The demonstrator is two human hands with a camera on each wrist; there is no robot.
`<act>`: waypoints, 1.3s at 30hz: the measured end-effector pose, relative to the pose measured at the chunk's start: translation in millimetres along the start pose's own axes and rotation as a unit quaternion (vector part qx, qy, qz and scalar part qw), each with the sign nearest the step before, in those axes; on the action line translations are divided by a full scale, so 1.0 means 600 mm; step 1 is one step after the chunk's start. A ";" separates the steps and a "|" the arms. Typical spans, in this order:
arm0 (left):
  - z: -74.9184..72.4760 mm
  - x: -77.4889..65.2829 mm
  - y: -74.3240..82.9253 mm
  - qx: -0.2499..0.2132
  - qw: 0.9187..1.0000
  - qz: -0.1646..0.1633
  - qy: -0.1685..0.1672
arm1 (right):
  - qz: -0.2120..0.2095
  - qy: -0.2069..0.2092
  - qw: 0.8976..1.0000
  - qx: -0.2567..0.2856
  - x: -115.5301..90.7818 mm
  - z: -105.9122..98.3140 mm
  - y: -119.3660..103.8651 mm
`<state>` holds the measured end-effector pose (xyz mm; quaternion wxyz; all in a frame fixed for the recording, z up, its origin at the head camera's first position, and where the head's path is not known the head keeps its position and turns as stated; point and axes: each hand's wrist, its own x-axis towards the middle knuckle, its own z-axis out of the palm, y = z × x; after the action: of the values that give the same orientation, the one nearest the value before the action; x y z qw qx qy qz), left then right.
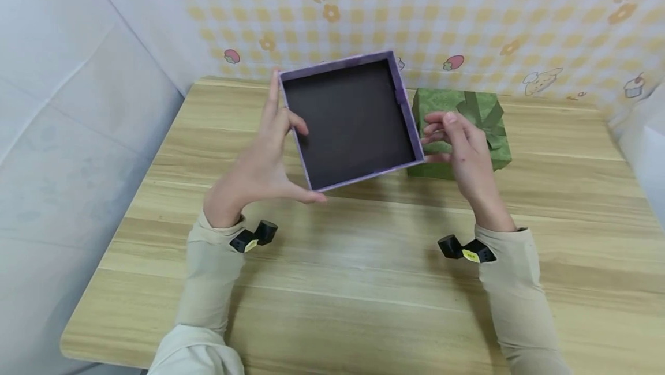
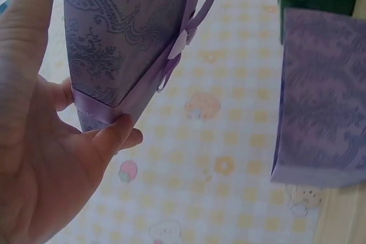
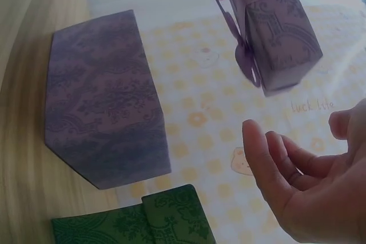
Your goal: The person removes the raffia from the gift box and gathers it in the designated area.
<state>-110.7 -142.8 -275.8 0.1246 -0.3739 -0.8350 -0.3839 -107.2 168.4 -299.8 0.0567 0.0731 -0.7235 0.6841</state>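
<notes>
A square purple lid (image 1: 353, 124) with a dark inside is tilted up, its hollow side facing the head camera. My left hand (image 1: 265, 156) grips it by its left side, one finger over the rim and the thumb at the lower corner. A ribbon with a bow (image 2: 179, 44) runs across its patterned outer face in the left wrist view. Just off the lid's right edge, my right hand (image 1: 467, 153) has loosely bent fingers and holds nothing. A purple patterned box (image 3: 106, 101) stands on the table, hidden behind the lid in the head view.
A green box (image 1: 441, 101) with a green bow sits at the back right of the wooden table (image 1: 343, 300), partly behind my right hand. Behind the table hangs a yellow-checked cloth (image 1: 291, 6) with cartoon prints. White sheeting (image 1: 57, 132) borders the left side.
</notes>
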 end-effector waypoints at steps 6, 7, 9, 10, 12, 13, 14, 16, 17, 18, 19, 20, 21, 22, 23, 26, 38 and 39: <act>-0.045 -0.015 -0.044 -0.019 0.996 -0.002 0.090 | -0.006 -0.022 1.000 -0.021 0.001 0.003 0.002; -0.052 -0.017 -0.052 -0.009 0.994 -0.013 0.105 | -0.008 -0.023 0.999 -0.028 0.001 0.004 0.003; -0.065 -0.021 -0.064 0.009 0.990 -0.052 0.130 | -0.012 -0.026 0.999 -0.040 0.002 0.005 0.004; -0.069 -0.024 -0.068 0.024 0.987 -0.073 0.141 | -0.014 -0.028 0.998 -0.045 0.002 0.005 0.005; -0.074 -0.029 -0.076 0.051 0.980 -0.118 0.155 | -0.018 -0.031 0.998 -0.056 0.002 0.006 0.006; -0.073 -0.031 -0.079 0.056 0.975 -0.140 0.162 | -0.020 -0.032 0.997 -0.062 0.003 0.007 0.007; -0.073 -0.033 -0.082 0.062 0.971 -0.158 0.168 | -0.021 -0.034 0.997 -0.066 0.003 0.008 0.007; -0.069 -0.037 -0.090 0.078 0.962 -0.189 0.180 | -0.022 -0.036 0.996 -0.073 0.003 0.009 0.008; -0.066 -0.038 -0.095 0.083 0.958 -0.202 0.186 | -0.023 -0.037 0.996 -0.075 0.004 0.010 0.009; -0.064 -0.038 -0.100 0.086 0.954 -0.212 0.195 | -0.023 -0.038 0.996 -0.076 0.004 0.010 0.009; -0.062 -0.039 -0.105 0.085 0.949 -0.224 0.204 | -0.024 -0.038 0.996 -0.077 0.004 0.010 0.009; -0.059 -0.039 -0.111 0.085 0.945 -0.235 0.213 | -0.024 -0.039 0.996 -0.077 0.004 0.010 0.010; -0.055 -0.040 -0.117 0.084 0.939 -0.247 0.223 | -0.025 -0.039 0.996 -0.078 0.003 0.011 0.010; -0.052 -0.040 -0.122 0.081 0.934 -0.258 0.233 | -0.026 -0.039 0.996 -0.078 0.003 0.011 0.010; -0.049 -0.041 -0.127 0.078 0.929 -0.269 0.244 | -0.027 -0.039 0.996 -0.079 0.003 0.011 0.011; -0.038 -0.040 -0.139 0.076 0.912 -0.304 0.266 | -0.029 -0.038 0.995 -0.084 0.003 0.011 0.011; 0.003 -0.034 -0.171 0.092 0.870 -0.416 0.248 | -0.033 -0.039 0.994 -0.099 0.000 0.012 0.009; 0.007 -0.035 -0.173 0.094 0.870 -0.418 0.245 | -0.034 -0.039 0.994 -0.099 0.000 0.012 0.009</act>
<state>-170.8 -195.1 -346.0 0.1877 0.1295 -0.8882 -0.3988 -108.2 161.7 -305.6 0.0582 0.1182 -0.7864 0.6035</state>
